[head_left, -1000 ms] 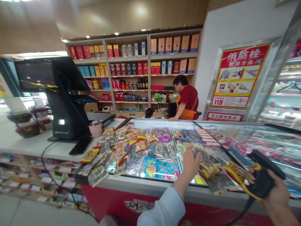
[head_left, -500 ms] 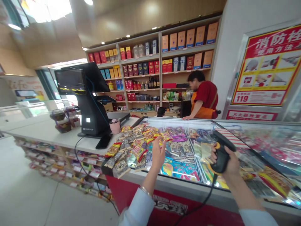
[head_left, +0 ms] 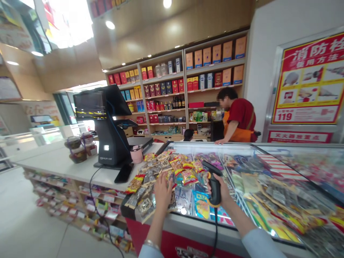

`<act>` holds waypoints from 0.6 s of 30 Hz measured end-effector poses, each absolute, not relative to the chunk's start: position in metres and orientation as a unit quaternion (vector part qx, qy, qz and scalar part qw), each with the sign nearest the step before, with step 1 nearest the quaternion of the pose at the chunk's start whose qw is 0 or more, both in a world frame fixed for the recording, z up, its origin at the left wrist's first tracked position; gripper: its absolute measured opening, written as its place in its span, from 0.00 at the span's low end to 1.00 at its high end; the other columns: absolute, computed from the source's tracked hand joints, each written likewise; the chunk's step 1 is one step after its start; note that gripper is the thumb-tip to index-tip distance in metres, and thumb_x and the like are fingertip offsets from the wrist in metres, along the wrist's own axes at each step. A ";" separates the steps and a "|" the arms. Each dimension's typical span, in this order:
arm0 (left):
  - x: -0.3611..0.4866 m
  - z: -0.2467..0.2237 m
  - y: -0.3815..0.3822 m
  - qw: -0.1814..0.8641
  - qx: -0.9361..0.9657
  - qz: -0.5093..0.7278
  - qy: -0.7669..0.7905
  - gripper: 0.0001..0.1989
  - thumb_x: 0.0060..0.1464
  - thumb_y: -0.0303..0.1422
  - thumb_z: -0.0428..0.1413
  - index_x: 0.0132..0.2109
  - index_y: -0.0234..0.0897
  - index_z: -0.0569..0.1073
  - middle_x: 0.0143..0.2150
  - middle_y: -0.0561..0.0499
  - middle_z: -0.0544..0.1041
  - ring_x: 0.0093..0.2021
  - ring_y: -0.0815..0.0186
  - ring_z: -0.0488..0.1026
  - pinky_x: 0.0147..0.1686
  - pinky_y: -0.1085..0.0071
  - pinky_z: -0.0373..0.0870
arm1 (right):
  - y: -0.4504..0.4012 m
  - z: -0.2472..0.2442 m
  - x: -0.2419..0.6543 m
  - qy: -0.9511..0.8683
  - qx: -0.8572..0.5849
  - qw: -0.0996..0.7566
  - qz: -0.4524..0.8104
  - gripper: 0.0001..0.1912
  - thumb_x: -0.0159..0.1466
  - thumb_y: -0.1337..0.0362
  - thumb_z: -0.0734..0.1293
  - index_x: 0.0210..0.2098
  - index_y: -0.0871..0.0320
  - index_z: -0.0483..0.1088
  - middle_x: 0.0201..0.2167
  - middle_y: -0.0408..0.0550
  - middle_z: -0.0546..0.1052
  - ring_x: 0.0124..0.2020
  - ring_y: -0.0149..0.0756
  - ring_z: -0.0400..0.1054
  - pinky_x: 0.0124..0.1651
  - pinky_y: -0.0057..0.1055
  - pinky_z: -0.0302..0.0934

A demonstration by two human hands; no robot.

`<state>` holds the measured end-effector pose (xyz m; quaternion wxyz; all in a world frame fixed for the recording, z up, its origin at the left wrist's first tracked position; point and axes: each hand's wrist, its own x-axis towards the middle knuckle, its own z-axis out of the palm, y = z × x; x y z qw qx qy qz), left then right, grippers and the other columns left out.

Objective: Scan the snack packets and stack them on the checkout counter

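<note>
My right hand (head_left: 224, 190) grips a black and yellow barcode scanner (head_left: 215, 188) by its handle, above the freezer's glass top (head_left: 188, 206). A cable hangs from the scanner's base. My left hand (head_left: 162, 189) is open, palm down, over a heap of small snack packets (head_left: 161, 163); whether the fingertips touch them I cannot tell. In the heap, a red and yellow packet (head_left: 189, 176) lies between my hands, and a grey packet (head_left: 145, 205) rests near the front left corner. Blue packs (head_left: 201, 205) show through the glass below the scanner.
A black cash register terminal (head_left: 111, 139) stands on the white counter (head_left: 51, 152) at left, with a phone (head_left: 124, 173), a pink cup (head_left: 137, 154) and jars (head_left: 77, 152). More packets (head_left: 279, 195) lie at right. A co-worker in an orange apron (head_left: 233, 132) leans at the freezer's far edge.
My right hand has carried the scanner left, nearer the packets. My left hand has shifted left and down over the heap. The view has turned slightly upward.
</note>
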<state>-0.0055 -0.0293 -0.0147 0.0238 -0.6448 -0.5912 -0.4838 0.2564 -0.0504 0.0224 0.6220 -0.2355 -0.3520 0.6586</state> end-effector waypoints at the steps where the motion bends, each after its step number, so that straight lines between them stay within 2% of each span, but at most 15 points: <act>1: -0.006 -0.019 -0.028 0.028 -0.643 -0.469 -0.604 0.26 0.62 0.47 0.46 0.61 0.38 0.66 0.63 0.39 0.67 0.62 0.51 0.64 0.60 0.52 0.60 | -0.047 0.020 0.250 -0.353 -0.238 0.613 0.666 0.15 0.53 0.52 0.72 0.30 0.57 0.70 0.21 0.42 0.71 0.15 0.26 0.61 0.15 0.22 0.58; 5: -0.004 -0.034 -0.021 0.052 -0.628 -0.418 -0.654 0.32 0.56 0.49 0.53 0.61 0.33 0.65 0.62 0.34 0.67 0.61 0.46 0.65 0.59 0.51 0.60 | -0.037 0.009 0.234 -0.349 -0.250 0.591 0.683 0.16 0.53 0.51 0.71 0.28 0.57 0.69 0.19 0.41 0.70 0.14 0.25 0.60 0.15 0.22 0.58; 9: -0.003 -0.043 -0.018 0.078 -0.635 -0.401 -0.655 0.34 0.53 0.48 0.56 0.61 0.31 0.64 0.59 0.32 0.68 0.60 0.45 0.65 0.58 0.51 0.60 | -0.037 0.001 0.228 -0.346 -0.260 0.556 0.709 0.17 0.53 0.50 0.71 0.28 0.57 0.69 0.17 0.41 0.70 0.14 0.26 0.60 0.15 0.22 0.57; 15: -0.006 -0.040 -0.018 0.059 -0.638 -0.407 -0.651 0.28 0.56 0.42 0.55 0.59 0.30 0.65 0.55 0.34 0.71 0.56 0.48 0.67 0.55 0.52 0.64 | -0.043 0.003 0.228 -0.348 -0.270 0.514 0.736 0.17 0.55 0.48 0.69 0.29 0.57 0.70 0.16 0.41 0.70 0.13 0.27 0.59 0.15 0.24 0.57; 18: -0.010 -0.035 -0.018 0.019 -0.625 -0.444 -0.642 0.28 0.54 0.42 0.56 0.58 0.32 0.66 0.52 0.36 0.72 0.55 0.48 0.68 0.54 0.51 0.64 | -0.044 0.005 0.227 -0.350 -0.277 0.503 0.740 0.18 0.54 0.48 0.69 0.28 0.57 0.69 0.13 0.41 0.67 0.12 0.28 0.58 0.14 0.24 0.57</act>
